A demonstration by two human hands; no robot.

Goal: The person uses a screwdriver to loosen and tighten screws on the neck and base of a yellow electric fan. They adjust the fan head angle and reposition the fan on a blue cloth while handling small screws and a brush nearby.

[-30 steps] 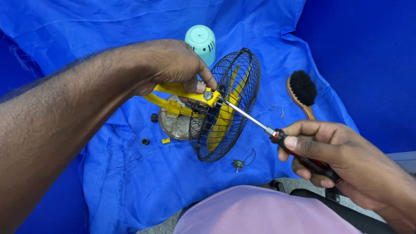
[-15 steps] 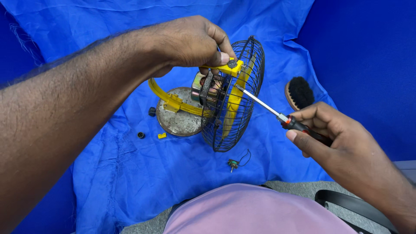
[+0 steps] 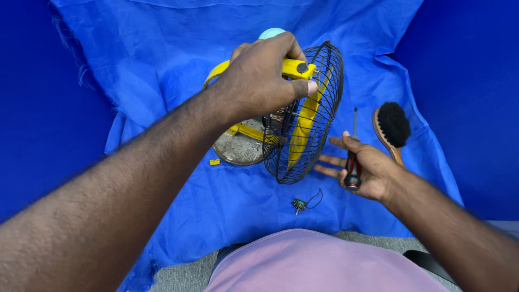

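The left hand (image 3: 265, 81) reaches in from the near left and grips the top of a small yellow fan (image 3: 294, 116), fingers curled over its yellow bracket and thumb pressed against the black wire cage (image 3: 311, 116). The fan stands upright on a blue cloth (image 3: 162, 81) at the middle of the scene, cage facing right, with a yellow blade showing through the wires and a round grey base (image 3: 238, 148) lying flat just to its left.

The right hand (image 3: 362, 170) sits just right of the cage, palm up, fingers spread toward the wires. A screwdriver (image 3: 352, 154) with a red and black handle lies across the palm under the thumb, shaft pointing to the far side.

No container is in view. Loose parts lie on the cloth: a small yellow piece (image 3: 214, 161) left of the base, and a small switch with wires (image 3: 303, 203) near the fan. A wooden brush with black bristles (image 3: 390, 130) lies right of the right hand, close to the cloth's right edge. A pale teal object (image 3: 270, 33) shows behind the left hand. Open cloth spreads at the far left and the near middle.
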